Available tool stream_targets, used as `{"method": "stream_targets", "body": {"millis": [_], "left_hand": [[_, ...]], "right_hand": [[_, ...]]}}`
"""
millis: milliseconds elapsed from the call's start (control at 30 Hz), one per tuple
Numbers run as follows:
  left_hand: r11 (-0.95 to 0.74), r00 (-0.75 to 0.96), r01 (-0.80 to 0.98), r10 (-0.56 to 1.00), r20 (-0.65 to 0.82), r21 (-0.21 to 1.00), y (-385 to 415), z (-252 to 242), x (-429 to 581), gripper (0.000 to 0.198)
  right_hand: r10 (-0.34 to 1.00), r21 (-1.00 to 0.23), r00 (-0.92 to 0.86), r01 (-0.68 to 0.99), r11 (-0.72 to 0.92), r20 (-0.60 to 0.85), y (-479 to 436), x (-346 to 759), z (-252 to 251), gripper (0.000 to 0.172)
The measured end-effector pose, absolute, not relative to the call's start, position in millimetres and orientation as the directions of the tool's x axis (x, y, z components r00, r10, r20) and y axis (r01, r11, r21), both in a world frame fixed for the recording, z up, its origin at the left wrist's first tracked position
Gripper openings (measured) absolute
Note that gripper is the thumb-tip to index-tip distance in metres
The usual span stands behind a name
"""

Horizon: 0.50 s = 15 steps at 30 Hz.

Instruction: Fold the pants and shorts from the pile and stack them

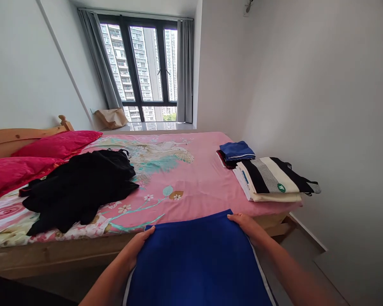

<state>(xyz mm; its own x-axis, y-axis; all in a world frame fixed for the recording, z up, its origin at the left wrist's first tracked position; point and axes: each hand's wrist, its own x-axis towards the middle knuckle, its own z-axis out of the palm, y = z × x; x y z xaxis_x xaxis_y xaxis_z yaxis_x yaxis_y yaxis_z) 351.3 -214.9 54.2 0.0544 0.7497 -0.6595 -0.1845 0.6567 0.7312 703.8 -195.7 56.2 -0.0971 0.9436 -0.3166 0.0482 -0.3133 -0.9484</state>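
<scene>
A blue garment [194, 259] with white piping down both sides hangs spread out in front of me at the bed's near edge. My left hand [140, 243] pinches its upper left corner, thumb on top. At the upper right corner, my right hand [245, 223] grips the same edge. The cloth between them is stretched nearly flat, and its lower part runs out of view, so I cannot tell which kind of garment it is.
On the bed [207, 170] lies a heap of black clothes [86, 187] at left, near red pillows [64, 142]. Folded striped clothes [271, 178] and a smaller stack with folded blue cloth [237, 150] sit at right. A paper bag [112, 118] rests by the window.
</scene>
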Motion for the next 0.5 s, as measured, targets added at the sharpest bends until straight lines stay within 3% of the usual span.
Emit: {"method": "stream_targets", "body": {"millis": [100,200,300,367,500], "left_hand": [[0.576,0.002,-0.199,0.809,-0.587,0.793,-228.7,33.5,372.6,0.027],[0.425,-0.010,-0.157,0.902,-0.431,0.892,-257.3,31.3,406.2,0.037],[0.228,-0.018,0.082,0.974,-0.227,0.970,-288.0,32.0,437.8,0.042],[0.134,-0.025,0.250,0.991,-0.132,0.959,-303.5,31.5,449.9,0.041],[0.091,0.020,0.358,0.994,-0.105,0.929,-315.6,32.4,453.2,0.037]], "right_hand": [[0.934,-0.940,-0.138,-0.040,-0.338,-0.329,-209.1,678.3,35.5,0.034],[0.956,-0.956,-0.149,-0.111,-0.271,-0.253,-239.4,639.8,28.5,0.040],[0.979,-0.990,-0.155,-0.022,-0.140,-0.134,-272.9,603.5,26.6,0.038],[0.981,-0.997,-0.180,0.052,-0.061,-0.069,-290.4,590.1,28.3,0.031],[0.960,-0.999,-0.279,0.041,-0.020,-0.031,-306.7,587.9,36.1,0.023]]}}
